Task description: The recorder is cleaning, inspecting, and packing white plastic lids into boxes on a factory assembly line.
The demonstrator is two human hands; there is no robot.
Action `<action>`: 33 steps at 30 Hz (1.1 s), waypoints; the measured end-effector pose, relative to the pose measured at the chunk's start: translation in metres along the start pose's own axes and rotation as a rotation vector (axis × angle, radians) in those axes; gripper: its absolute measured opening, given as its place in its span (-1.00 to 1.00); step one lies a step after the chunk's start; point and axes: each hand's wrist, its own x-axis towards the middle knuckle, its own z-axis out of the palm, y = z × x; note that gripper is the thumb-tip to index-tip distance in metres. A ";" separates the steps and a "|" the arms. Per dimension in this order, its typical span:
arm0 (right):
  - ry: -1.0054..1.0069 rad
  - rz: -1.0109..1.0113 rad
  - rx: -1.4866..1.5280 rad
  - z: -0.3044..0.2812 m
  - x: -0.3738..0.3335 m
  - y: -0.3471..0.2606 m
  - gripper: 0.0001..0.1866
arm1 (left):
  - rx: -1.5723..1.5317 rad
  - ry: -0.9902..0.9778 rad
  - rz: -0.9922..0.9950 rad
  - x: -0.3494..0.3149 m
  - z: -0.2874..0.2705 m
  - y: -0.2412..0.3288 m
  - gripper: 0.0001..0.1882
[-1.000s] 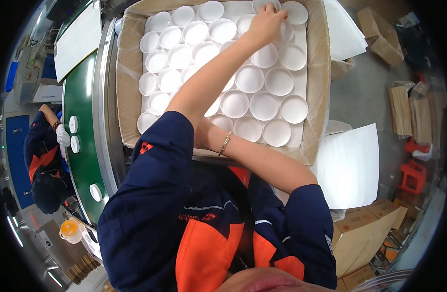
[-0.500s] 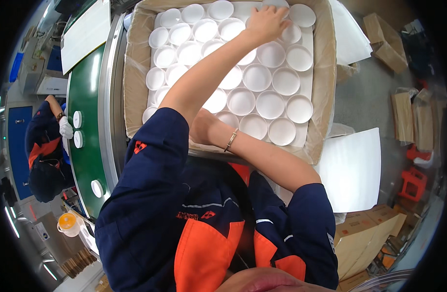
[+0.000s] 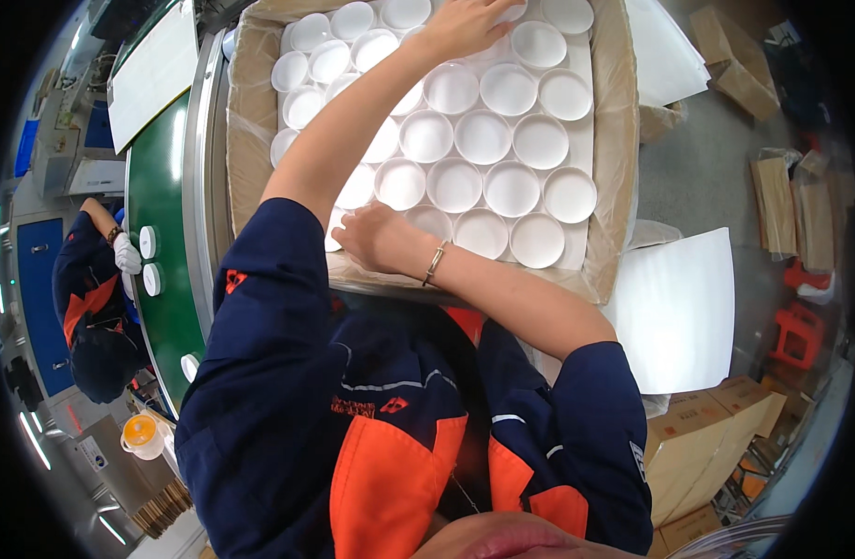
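Nearest the body, the right hand (image 3: 381,240) hangs over the near edge of a film-lined carton (image 3: 617,149), its fingers curled just beside a near dish (image 3: 333,233); whether they pinch its rim or only rest there I cannot tell. From there round white dishes (image 3: 483,138) spread away in close rows inside the carton, apparently open side up on a white sheet (image 3: 582,143), many of them touching. They look like thin, smooth plastic: probably light and fairly stiff, yet apt to slide when nudged, and perhaps to flex or crack if squeezed hard across the mouth. The raised rim seems the best hold, thumb inside and fingers outside the wall, or a spread grip from above where neighbours leave little gap. Farthest off, the left hand (image 3: 463,28) reaches over the far rows, fingers extended at a far dish (image 3: 515,13); the view's edge crops it, so its grip is uncertain.
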 end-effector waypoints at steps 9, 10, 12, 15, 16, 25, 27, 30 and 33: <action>0.042 -0.023 0.040 0.001 -0.004 0.000 -0.85 | -0.116 -0.099 -0.188 0.003 -0.002 -0.014 -0.56; 0.090 -0.027 0.064 0.001 -0.006 0.001 -0.86 | -0.014 -0.133 -0.193 0.000 -0.008 -0.015 -0.57; 0.104 -0.026 0.048 0.000 -0.006 0.001 -0.87 | 0.088 -0.171 -0.198 -0.011 -0.015 -0.018 -0.57; 0.124 -0.034 0.029 0.004 -0.004 0.000 -0.87 | 0.345 -0.059 -0.299 -0.019 -0.013 -0.016 -0.58; 0.128 -0.043 0.029 0.007 -0.004 -0.002 -0.87 | 0.250 0.043 -0.237 -0.013 -0.008 -0.004 -0.59; 0.562 -0.133 0.362 0.005 -0.003 0.001 -0.80 | 0.129 -0.030 -0.042 0.040 0.058 0.042 -0.61; 0.540 -0.127 0.292 0.001 -0.004 0.004 -0.80 | 0.320 -0.091 -0.047 0.038 0.042 0.033 -0.60; -0.168 -0.011 -0.021 -0.022 0.000 -0.006 -0.80 | 0.251 0.132 -0.047 0.011 0.023 0.015 -0.61; -0.013 -0.035 0.010 -0.010 -0.004 -0.001 -0.78 | 0.231 0.011 -0.103 -0.010 -0.004 0.016 -0.64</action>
